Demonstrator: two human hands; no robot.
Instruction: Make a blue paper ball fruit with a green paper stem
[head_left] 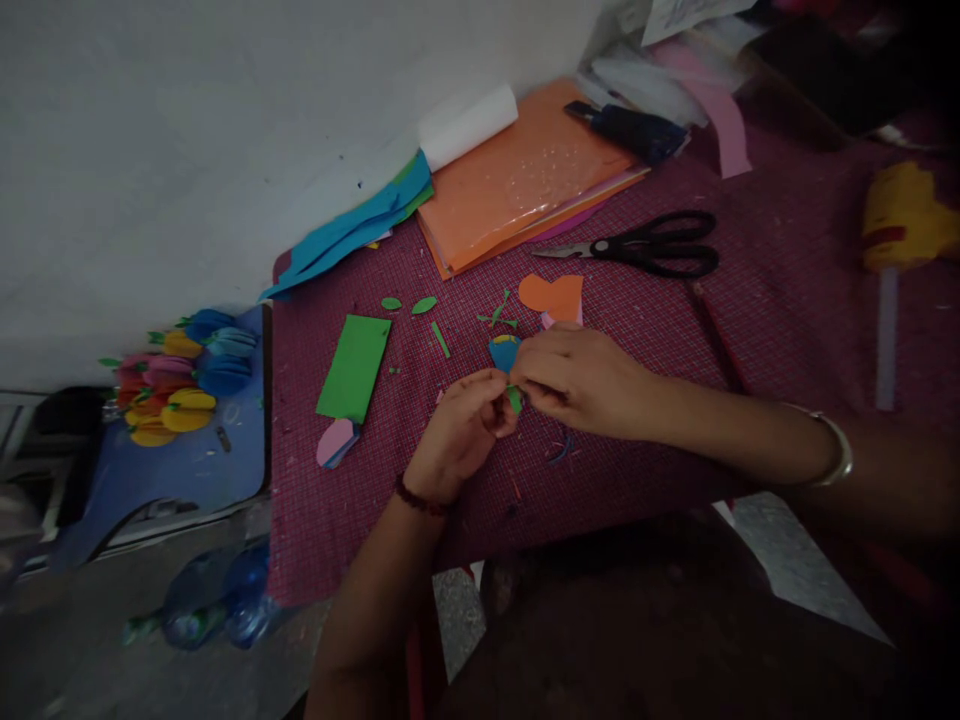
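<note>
Over the middle of the table, my left hand (pixel 466 425) and my right hand (pixel 574 375) meet fingertip to fingertip. Between them is a small piece of green paper (pixel 514 399), with both hands closed in a pinch on it. A blue paper piece (pixel 504 351) with a yellow edge lies just behind the fingers. Beyond my right hand is an orange paper cutout (pixel 553 295) with pink paper under it. Two green paper leaves (pixel 424 305) and thin green scraps (pixel 499 312) lie past my left hand.
A green paper rectangle (pixel 354 368) lies at the left. Black-handled scissors (pixel 645 243) rest before orange sheets (pixel 517 180). A yellow glue gun (pixel 904 220) is at the right. Colourful paper ornaments (pixel 187 372) sit on a blue stand (pixel 217 475); plastic bottles (pixel 217 595) lie below.
</note>
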